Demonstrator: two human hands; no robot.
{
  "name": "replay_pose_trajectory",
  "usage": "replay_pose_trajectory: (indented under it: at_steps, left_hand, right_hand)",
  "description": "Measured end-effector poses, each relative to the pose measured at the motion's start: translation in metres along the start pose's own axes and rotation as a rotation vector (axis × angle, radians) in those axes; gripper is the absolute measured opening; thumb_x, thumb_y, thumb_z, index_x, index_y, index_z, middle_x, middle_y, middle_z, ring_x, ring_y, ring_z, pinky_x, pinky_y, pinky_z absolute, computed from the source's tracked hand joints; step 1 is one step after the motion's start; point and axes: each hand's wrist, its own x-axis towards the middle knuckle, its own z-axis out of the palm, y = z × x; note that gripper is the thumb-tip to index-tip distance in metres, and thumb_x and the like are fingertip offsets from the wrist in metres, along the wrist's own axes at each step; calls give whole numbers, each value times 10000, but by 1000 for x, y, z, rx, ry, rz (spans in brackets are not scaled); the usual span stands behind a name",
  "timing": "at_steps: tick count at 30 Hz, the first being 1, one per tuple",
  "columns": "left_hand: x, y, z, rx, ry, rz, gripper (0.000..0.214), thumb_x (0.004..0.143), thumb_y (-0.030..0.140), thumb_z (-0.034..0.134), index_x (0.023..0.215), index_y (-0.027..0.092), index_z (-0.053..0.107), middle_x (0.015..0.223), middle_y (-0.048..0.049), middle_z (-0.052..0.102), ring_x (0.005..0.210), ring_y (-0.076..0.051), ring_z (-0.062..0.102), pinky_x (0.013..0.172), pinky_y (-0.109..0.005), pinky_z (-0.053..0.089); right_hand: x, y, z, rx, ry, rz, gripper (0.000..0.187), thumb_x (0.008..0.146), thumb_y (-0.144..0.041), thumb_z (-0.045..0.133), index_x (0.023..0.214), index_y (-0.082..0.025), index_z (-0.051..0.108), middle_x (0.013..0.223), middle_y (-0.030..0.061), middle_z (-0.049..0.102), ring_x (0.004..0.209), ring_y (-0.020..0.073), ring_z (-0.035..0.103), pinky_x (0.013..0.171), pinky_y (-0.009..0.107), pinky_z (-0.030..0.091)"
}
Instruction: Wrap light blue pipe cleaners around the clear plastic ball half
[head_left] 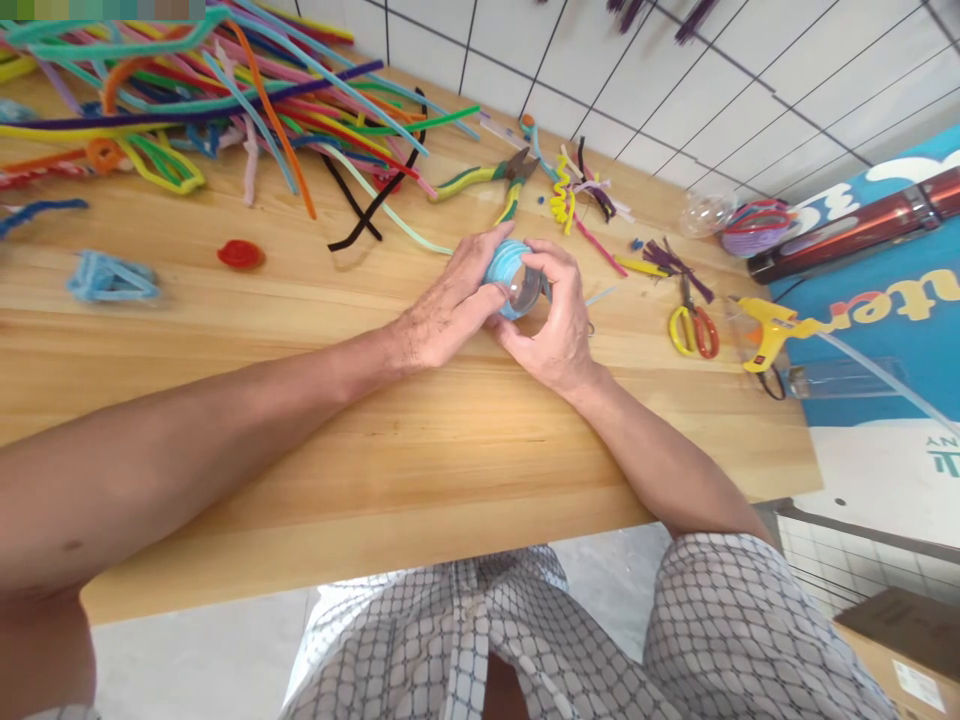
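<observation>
A small clear round shell (pixel 524 290), partly wrapped in coils of light blue pipe cleaner (pixel 508 258), is held between both hands just above the wooden table. My left hand (pixel 457 305) grips its left side, with the thumb against the near edge. On the right side, my right hand (pixel 559 320) curls its fingers and thumb around the rim. A thin blue end of pipe cleaner (pixel 600 296) shows just right of my right hand. Green-and-yellow cutting pliers (pixel 514 180) lie right behind the hands.
A heap of colourful pipe cleaners (pixel 247 110) fills the back left. Nearer lie a red coil (pixel 241 254) and a blue bundle (pixel 112 277). To the right are scissors (pixel 694 328), a yellow glue gun (pixel 772 328), a clear ball (pixel 707 213) and a dark red flask (pixel 862 228).
</observation>
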Motion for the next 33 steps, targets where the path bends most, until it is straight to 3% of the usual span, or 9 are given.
replay_pose_trajectory:
  at_steps: [3,9,19,24,33]
  left_hand:
    - [1,3,0,-14,6,-37,662,1074,569,519,1665,274,471,1760,-91,485,1686,-333,404,1428,-554,329]
    - [0,3,-1,-16,34,-3,644,1005,519,682,1611,351,541,1735,-53,530,1671,-356,430,1415,-586,348]
    - [-1,7,0,-36,48,-35,597,1053,585,631,1586,325,556,1699,-79,572,1615,-315,497,1379,-531,388]
    - [-1,7,-1,-30,38,-31,563,1058,528,616,1586,338,561,1684,-55,587,1606,-304,506,1381,-519,398]
    - [1,-1,-1,-51,41,-21,577,1029,453,603,1593,336,568,1699,-40,575,1644,-301,465,1403,-512,374]
  right_hand:
    - [1,0,-1,17,-2,-14,716,934,-499,846,1509,-303,468,1534,157,615,1476,378,616,1252,696,529]
    - [0,4,-1,11,-21,-16,725,940,-494,837,1525,-306,452,1560,164,598,1501,378,596,1261,696,518]
    - [-2,0,1,-38,-7,18,684,956,-510,818,1520,-342,470,1560,123,618,1496,373,602,1266,695,539]
    - [-3,3,3,21,-44,46,718,933,-496,853,1519,-323,476,1577,138,596,1534,388,576,1292,728,488]
    - [-1,3,0,-10,-51,28,756,919,-523,863,1519,-337,442,1594,146,595,1522,400,588,1254,720,540]
